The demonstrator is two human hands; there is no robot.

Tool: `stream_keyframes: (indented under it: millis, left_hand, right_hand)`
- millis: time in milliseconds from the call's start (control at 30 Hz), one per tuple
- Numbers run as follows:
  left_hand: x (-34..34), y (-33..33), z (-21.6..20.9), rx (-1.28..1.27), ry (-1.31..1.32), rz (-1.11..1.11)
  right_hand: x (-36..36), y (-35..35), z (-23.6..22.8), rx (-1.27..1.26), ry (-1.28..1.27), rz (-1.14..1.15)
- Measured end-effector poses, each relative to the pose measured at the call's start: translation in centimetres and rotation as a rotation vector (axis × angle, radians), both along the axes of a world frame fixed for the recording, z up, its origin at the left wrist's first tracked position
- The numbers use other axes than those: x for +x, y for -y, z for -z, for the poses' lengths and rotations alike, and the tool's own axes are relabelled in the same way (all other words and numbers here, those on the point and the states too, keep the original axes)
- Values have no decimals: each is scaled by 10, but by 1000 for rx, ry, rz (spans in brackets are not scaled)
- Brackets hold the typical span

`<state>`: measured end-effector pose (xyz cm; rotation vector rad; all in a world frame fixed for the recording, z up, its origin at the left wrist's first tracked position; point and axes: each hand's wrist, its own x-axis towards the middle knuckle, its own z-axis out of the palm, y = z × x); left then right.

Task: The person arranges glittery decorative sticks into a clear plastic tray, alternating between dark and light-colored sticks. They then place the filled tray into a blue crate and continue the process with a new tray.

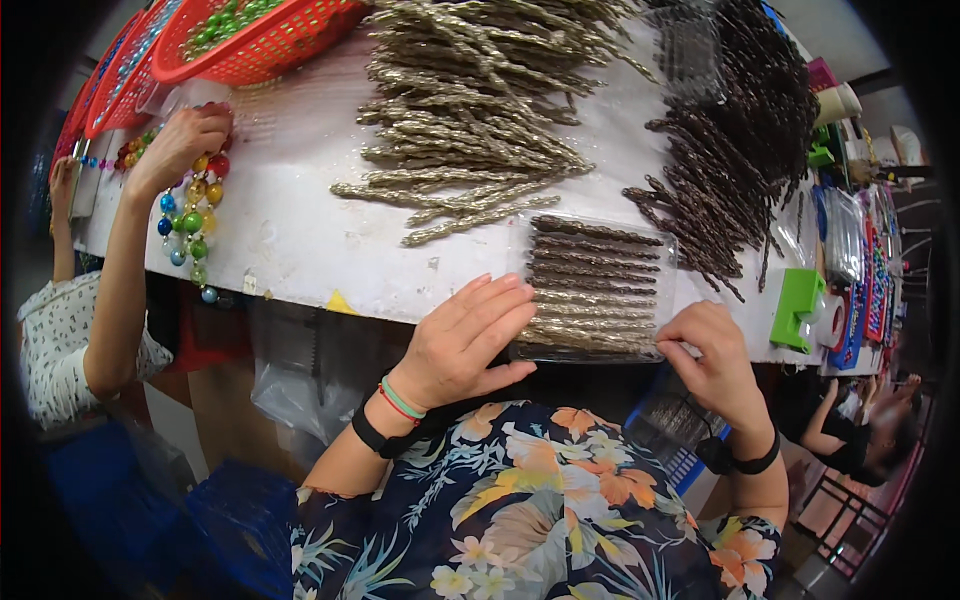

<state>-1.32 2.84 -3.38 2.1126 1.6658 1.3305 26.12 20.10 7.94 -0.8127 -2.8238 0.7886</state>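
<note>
Here left hand (pixel 465 340) flat, grip apart, on clear tray (pixel 592 290); right hand (pixel 712 355) pinching tray edge.

Red basket (pixel 270 50), green tape dispenser (pixel 797 308)

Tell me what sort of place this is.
Likely a craft packing workshop: heaps of gold sticks and brown sticks on a shared table, a clear tray being filled, and a co-worker's hand on bright beads.
</note>
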Motion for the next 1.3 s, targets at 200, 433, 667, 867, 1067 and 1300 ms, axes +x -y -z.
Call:
stream_keyframes:
  millis: [200, 433, 667, 867, 1067, 1300]
  left_hand:
    - [-2, -2, 6, 24, -16, 11]
    - [0, -2, 4, 9, -45, -10]
    - [1, -2, 3, 4, -56, -5]
    - [1, -2, 3, 7, -81, -2]
    - [2, -3, 5, 26, -44, -13]
    - [1, -4, 7, 37, -43, -21]
  right_hand:
    - [-5, -4, 10, 72, 2, -84]
    - [2, -12, 14, 75, -2, -102]
    - [-4, -3, 20, 86, -24, -106]
    - [-15, 9, 24, 97, -136, -77]
    - [-54, 33, 39, -28, -293, -169]
    - [-88, 57, 59, 10, -381, -155]
